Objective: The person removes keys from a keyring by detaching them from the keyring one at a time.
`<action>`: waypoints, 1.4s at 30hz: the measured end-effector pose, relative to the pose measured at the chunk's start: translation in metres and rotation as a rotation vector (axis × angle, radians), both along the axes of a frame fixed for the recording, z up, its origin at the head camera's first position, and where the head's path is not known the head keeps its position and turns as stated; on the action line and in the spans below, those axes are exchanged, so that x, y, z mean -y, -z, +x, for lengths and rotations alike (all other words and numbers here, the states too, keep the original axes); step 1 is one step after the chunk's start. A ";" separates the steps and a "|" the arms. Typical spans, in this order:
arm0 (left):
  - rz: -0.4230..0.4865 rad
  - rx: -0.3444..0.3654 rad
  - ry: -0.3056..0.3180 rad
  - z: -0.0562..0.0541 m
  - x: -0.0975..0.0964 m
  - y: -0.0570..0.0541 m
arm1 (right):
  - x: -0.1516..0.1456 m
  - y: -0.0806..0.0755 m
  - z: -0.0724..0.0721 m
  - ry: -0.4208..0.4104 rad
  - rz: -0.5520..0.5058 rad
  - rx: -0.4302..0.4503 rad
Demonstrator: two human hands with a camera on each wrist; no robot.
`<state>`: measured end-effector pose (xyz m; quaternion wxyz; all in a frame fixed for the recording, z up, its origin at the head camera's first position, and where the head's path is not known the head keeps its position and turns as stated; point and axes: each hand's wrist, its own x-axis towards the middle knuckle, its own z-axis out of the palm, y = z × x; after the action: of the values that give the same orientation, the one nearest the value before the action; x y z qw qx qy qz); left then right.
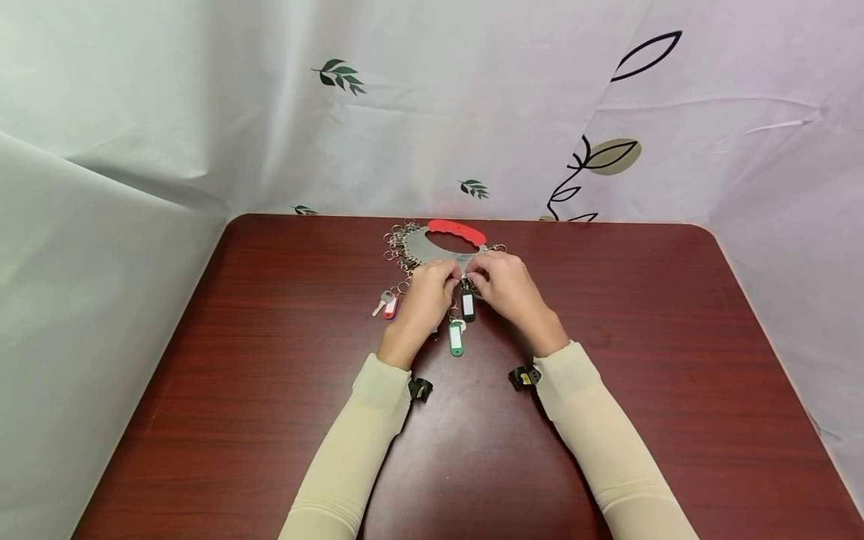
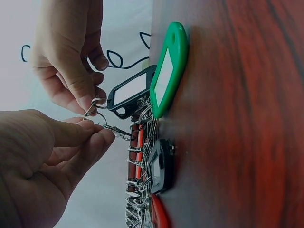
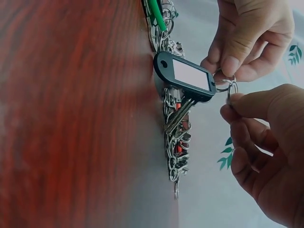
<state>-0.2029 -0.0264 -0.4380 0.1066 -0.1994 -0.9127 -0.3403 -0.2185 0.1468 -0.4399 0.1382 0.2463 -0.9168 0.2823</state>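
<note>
A grey metal key holder plate [image 1: 432, 253] with a red handle [image 1: 457, 229] lies near the table's far edge, small rings and clasps along its rim. At its near edge, my left hand [image 1: 429, 294] pinches a small metal clasp [image 2: 117, 132] between thumb and finger. My right hand [image 1: 508, 286] pinches a split key ring [image 3: 229, 88] close against the left fingertips. From that ring hangs a black key tag [image 3: 183, 76] with a white label, keys [image 3: 179, 117] beside it. A green key tag [image 1: 456, 339] lies just below the hands.
Left of the hands, a red key tag [image 1: 391, 306] and a silver key [image 1: 382, 302] lie on the dark red wood table [image 1: 270, 390]. Another black tag [image 2: 162, 166] sits by the plate's rim. White patterned cloth [image 1: 418, 127] hangs behind the table.
</note>
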 end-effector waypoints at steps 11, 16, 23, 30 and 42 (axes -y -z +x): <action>-0.006 -0.005 0.009 -0.001 0.000 0.001 | 0.001 0.000 0.002 0.053 -0.040 0.032; -0.007 -0.010 0.008 0.000 0.000 0.000 | 0.001 0.000 0.002 0.071 -0.058 0.038; -0.025 -0.001 0.009 0.000 0.000 0.001 | 0.000 0.000 0.001 0.111 -0.073 0.026; -0.031 0.011 0.004 0.001 0.001 0.000 | -0.003 -0.003 -0.001 0.119 -0.097 0.002; -0.091 0.038 0.048 0.000 0.001 0.001 | -0.012 -0.008 -0.002 0.150 -0.104 0.015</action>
<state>-0.2034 -0.0277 -0.4389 0.0717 -0.2195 -0.9240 -0.3047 -0.2201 0.1592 -0.4315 0.1647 0.1676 -0.9177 0.3203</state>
